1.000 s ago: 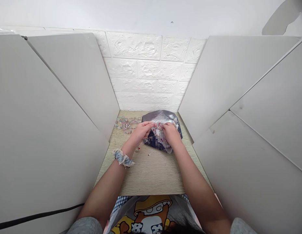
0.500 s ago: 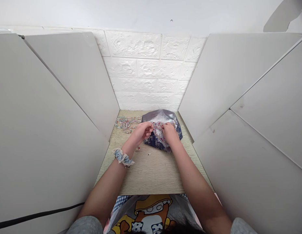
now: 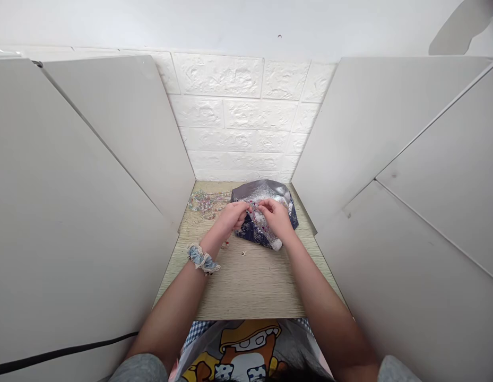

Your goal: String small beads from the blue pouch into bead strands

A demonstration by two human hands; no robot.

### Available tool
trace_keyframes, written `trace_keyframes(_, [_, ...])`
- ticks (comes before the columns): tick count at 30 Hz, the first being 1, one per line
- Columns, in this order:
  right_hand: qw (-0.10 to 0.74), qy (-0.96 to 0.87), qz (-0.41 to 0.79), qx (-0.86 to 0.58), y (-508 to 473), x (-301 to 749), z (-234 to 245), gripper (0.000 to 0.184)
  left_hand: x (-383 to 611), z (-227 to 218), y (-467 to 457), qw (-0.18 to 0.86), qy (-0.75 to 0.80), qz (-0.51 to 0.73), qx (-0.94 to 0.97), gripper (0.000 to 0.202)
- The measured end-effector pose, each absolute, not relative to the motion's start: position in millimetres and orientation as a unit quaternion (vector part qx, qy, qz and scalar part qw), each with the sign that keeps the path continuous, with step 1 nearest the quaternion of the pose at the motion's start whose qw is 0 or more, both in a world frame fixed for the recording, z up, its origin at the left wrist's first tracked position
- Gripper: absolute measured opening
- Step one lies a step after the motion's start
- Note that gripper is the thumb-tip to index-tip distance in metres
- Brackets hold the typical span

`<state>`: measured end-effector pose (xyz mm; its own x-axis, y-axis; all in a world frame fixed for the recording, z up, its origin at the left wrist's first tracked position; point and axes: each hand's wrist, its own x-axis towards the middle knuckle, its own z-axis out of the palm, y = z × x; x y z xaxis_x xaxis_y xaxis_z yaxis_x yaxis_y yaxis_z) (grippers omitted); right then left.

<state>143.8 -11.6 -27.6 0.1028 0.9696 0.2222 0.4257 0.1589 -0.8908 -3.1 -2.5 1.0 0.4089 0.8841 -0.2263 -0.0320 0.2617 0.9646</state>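
My left hand (image 3: pixel 233 216), a blue scrunchie (image 3: pixel 202 259) round its wrist, is closed with fingertips pinched. What sits in that pinch is too small to make out. My right hand (image 3: pixel 275 216) is likewise pinched, its fingertips a short way from the left ones. Both are over a dark blue patterned bag (image 3: pixel 249 231) with a silver lining (image 3: pixel 266 187). On the bag lie small red, pink and clear beads (image 3: pixel 262 223), partly hidden by my right hand. Strings of pastel beads (image 3: pixel 206 201) lie on the table left of the bag.
A small metallic piece (image 3: pixel 243 253) lies on the wooden table (image 3: pixel 246 292) in front of the bag. A few red and white beads (image 3: pixel 225 244) sit near my left wrist. White panels (image 3: pixel 122 122) flank both sides, and a white brick-patterned wall (image 3: pixel 246 114) stands behind.
My right hand has moved slightly left, its fingertips now closer to my left hand. The left hand has turned a little, fingers more curled. The bag has stayed in place.
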Motion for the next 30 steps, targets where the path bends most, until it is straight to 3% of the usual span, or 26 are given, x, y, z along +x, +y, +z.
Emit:
trace_keyframes(4, [0.541,-0.509,0.49,-0.457,-16.1,136.7,-22.9,0.016,-1.8,-0.2,-3.8,0.641,0.422,0.348,0.539,0.018])
trace_keyframes(8, [0.56,-0.459,0.563,-0.399,-17.1,135.4,-24.4,0.019,-2.8,-0.7,-3.0,0.622,0.419,0.353,0.56,0.022])
trace_keyframes(19, [0.567,-0.487,0.536,-0.392,-20.9,137.9,-18.3,0.02,-8.2,8.8,-2.3,0.505,0.417,0.338,0.676,0.031])
trace_keyframes(30, [0.568,-0.498,0.525,-0.393,-20.8,137.3,-18.8,0.02,-9.7,3.7,1.7,0.475,0.403,0.319,0.715,0.032])
